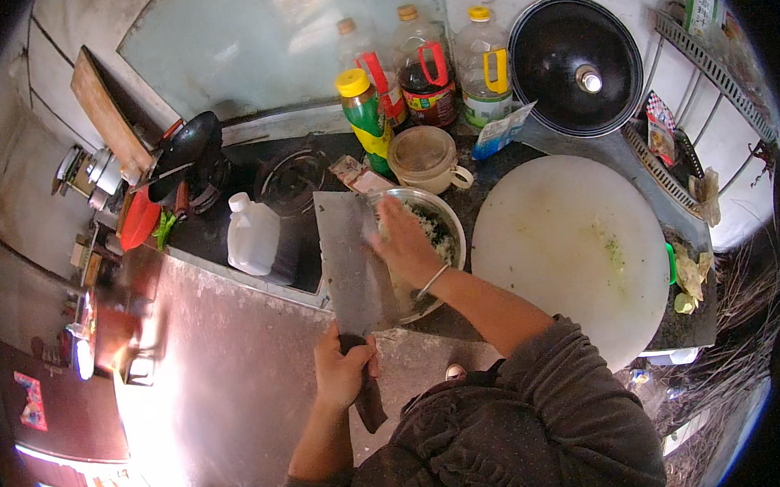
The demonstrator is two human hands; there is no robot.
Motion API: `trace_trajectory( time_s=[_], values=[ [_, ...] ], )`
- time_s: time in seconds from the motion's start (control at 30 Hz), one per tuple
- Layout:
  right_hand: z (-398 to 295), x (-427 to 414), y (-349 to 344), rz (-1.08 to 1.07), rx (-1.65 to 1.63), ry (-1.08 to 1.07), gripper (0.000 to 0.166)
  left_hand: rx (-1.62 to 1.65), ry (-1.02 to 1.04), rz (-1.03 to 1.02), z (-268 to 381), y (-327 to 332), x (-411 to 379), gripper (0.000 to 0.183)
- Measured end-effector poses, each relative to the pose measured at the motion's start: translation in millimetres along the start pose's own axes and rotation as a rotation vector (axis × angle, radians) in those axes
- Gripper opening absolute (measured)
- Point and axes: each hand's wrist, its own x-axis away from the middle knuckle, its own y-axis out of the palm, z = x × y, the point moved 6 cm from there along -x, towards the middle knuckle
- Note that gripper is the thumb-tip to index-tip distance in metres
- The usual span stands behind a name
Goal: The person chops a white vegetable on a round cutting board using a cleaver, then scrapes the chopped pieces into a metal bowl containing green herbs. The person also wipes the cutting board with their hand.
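Observation:
My left hand grips the dark handle of a cleaver, whose broad metal blade stands over the left side of a metal bowl. Chopped pale and dark green vegetables lie in the bowl, partly covered by my hand. My right hand is above the bowl, its blurred fingertips at the blade's right side; whether they touch it is hard to tell. A bracelet circles that wrist. To the right, a round white chopping board carries a smear of green bits.
A white plastic jug stands left of the cleaver on the stove top. Behind the bowl are a lidded mug, a yellow-capped bottle and several large bottles. A wok sits back left; a black lid leans against the wall.

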Motion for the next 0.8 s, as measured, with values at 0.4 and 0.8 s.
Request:
trace_trajectory(
  time_s=[0.4,0.8],
  values=[
    [-6.5,-22.5,-19.0,-0.302,-1.796,0.262,0.071,0.441,-0.111,-0.154,0.6,-2.2,0.4,0.036],
    [1.6,-2.8,0.2,-0.397,-1.682,0.429,0.068,0.397,-0.047,-0.084,-5.7,-2.2,-34.9,0.037]
  ],
)
